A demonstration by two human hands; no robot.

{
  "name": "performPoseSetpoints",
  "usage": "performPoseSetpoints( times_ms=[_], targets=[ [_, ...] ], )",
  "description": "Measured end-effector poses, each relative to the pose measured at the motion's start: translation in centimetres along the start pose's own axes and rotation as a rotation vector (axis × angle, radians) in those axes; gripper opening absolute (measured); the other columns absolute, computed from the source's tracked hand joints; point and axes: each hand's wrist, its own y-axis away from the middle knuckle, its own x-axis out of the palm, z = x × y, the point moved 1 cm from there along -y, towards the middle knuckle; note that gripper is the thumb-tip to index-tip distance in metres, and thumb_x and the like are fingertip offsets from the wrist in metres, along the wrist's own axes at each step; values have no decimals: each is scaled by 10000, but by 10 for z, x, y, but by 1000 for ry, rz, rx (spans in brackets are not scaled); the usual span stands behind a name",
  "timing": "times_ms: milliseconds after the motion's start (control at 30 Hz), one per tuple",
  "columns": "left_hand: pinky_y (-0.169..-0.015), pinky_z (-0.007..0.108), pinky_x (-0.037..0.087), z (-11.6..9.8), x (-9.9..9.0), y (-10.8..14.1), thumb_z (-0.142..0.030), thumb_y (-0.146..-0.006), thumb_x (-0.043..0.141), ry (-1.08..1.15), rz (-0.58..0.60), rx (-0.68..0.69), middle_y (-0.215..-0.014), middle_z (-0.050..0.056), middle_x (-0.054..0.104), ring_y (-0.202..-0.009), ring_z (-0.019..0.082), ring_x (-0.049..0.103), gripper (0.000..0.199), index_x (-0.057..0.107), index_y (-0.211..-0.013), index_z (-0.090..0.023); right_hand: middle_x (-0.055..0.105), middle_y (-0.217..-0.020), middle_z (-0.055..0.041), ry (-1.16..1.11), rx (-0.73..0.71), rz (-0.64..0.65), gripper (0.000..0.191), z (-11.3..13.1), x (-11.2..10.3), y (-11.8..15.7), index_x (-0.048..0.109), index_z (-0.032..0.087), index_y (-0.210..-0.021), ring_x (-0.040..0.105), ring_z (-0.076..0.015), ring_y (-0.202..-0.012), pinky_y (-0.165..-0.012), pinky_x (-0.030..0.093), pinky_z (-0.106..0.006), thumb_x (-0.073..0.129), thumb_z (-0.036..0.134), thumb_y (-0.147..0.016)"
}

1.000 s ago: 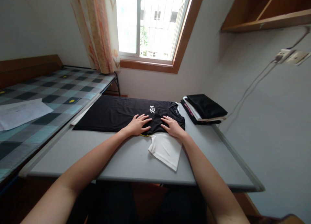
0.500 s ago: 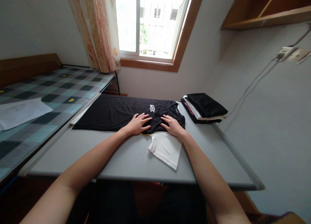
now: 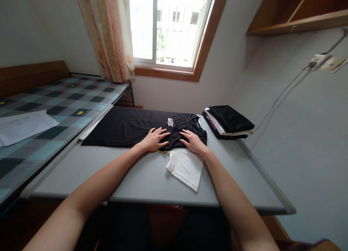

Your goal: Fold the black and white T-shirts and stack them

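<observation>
A black shirt (image 3: 127, 124) with white lettering lies flat on the grey table (image 3: 136, 182), its collar toward the right. From under its near edge a white sleeve (image 3: 186, 167) sticks out toward me. My left hand (image 3: 155, 139) rests open on the shirt near its front edge, fingers spread. To the right, close to the collar, my right hand (image 3: 192, 140) also lies open on the black cloth, with fingers apart. Neither hand grips anything.
At the table's back right sits a stack of folded clothes (image 3: 230, 120). A bed with a checkered cover (image 3: 89, 98) and paper sheets (image 3: 27, 126) on it stands at the left. Behind the table are a curtain (image 3: 114, 37) and a window (image 3: 176, 29).
</observation>
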Motion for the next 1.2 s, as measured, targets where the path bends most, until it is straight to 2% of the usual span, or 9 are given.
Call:
performPoseSetpoints(
  times_ms=[1200],
  targets=[
    [-1195, 543, 195, 0, 0, 0, -544, -981, 444, 4, -18, 9, -1581, 71, 391, -1483, 293, 292, 575, 452, -1490, -275, 500, -1486, -167, 25, 11, 3, 470, 4, -2, 0, 615, 138, -1366, 442, -305, -1402, -1173, 348, -450, 608, 328, -936]
  ],
)
